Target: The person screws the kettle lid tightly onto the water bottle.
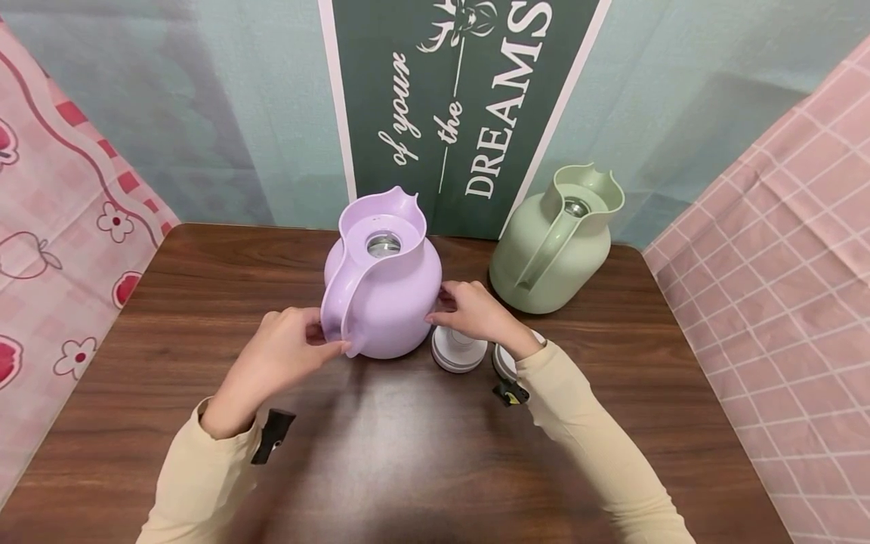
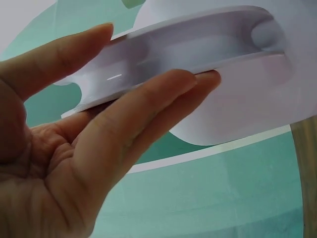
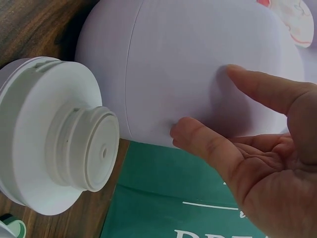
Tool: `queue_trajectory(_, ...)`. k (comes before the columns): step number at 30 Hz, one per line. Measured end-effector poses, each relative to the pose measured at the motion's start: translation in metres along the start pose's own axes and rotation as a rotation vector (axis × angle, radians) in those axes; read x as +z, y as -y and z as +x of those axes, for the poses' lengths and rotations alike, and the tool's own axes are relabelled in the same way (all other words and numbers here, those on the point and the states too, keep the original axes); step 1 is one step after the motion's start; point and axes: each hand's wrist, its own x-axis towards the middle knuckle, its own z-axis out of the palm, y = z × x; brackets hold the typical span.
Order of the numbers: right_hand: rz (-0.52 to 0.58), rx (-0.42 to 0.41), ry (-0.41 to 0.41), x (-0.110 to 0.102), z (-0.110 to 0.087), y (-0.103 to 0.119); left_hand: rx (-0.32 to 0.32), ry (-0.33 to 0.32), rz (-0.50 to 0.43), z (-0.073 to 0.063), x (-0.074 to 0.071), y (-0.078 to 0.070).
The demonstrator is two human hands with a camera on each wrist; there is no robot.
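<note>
A lilac thermos jug stands upright on the wooden table, its top opening uncovered. My left hand holds the jug's handle, thumb along one edge and fingers along the other. On the jug's right side, the fingertips of my right hand touch the rounded body. Just below that hand lies a white stopper lid, upside down with its round plug facing up. A second white lid is partly hidden behind my right wrist.
A sage green thermos jug, also uncovered, stands at the back right of the wooden table. Behind the table hangs a teal cloth with a dark lettered panel. Pink patterned cloths border the left and right sides.
</note>
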Motion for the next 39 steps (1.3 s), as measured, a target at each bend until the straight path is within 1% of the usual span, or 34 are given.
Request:
queue_trajectory(3, 0.001, 0.006, 0.003, 0.001, 0.001, -0.001, 0.014, -0.008, -0.011, -0.002, 0.002, 0.002)
queue_trajectory(7, 0.002, 0.004, 0.009, 0.002, 0.002, -0.001, 0.033, -0.041, -0.016, -0.004, 0.004, 0.005)
queue_trajectory(14, -0.020, -0.020, 0.013, 0.003, 0.005, 0.002, 0.034, -0.078, -0.007, -0.008, 0.006, 0.005)
queue_trajectory(24, -0.023, -0.034, 0.050, 0.002, 0.011, 0.004, 0.035, -0.098, 0.015, -0.013, 0.007, 0.003)
queue_trajectory(31, -0.023, -0.064, 0.074, 0.002, 0.014, 0.003, 0.012, -0.094, 0.005, -0.015, 0.009, 0.000)
queue_trajectory(39, -0.017, -0.071, 0.099, 0.000, 0.019, 0.004, 0.026, -0.099, 0.013, -0.016, 0.011, -0.002)
